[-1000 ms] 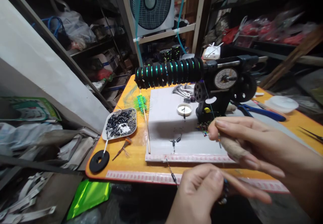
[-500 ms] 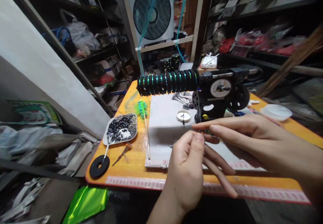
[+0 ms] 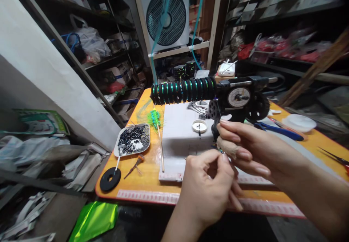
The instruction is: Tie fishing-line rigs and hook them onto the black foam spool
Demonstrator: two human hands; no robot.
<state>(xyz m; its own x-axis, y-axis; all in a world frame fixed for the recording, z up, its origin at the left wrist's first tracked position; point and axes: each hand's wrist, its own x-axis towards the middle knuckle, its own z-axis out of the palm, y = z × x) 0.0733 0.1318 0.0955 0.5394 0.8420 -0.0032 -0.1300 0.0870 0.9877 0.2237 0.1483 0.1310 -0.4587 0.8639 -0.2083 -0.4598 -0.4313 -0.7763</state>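
Observation:
My left hand (image 3: 208, 185) is over the front of the white board (image 3: 170, 162), thumb and index finger pinched on something too small to make out. Close to its right, my right hand (image 3: 242, 144) has its fingers curled, with one finger wrapped in a light tape or bandage; what it may hold is hidden. Small green and coloured bits show between the hands. Behind them stands a black winding machine (image 3: 237, 98) with a dial, its rod carrying a row of black spools (image 3: 184, 90) with shiny green thread.
Left on the orange table (image 3: 147, 184) are a tray of small black parts (image 3: 145, 145), a black disc (image 3: 104, 184) and a green brush (image 3: 155, 119). A small white lid (image 3: 194, 126) lies mid-board. Blue-handled pliers (image 3: 291, 134) and scissors (image 3: 336, 159) lie right.
My right hand has changed from extended fingers to a curled pose, its palm turned more into view. My left hand has shifted slightly right. The view has moved a little, showing the pliers and scissors.

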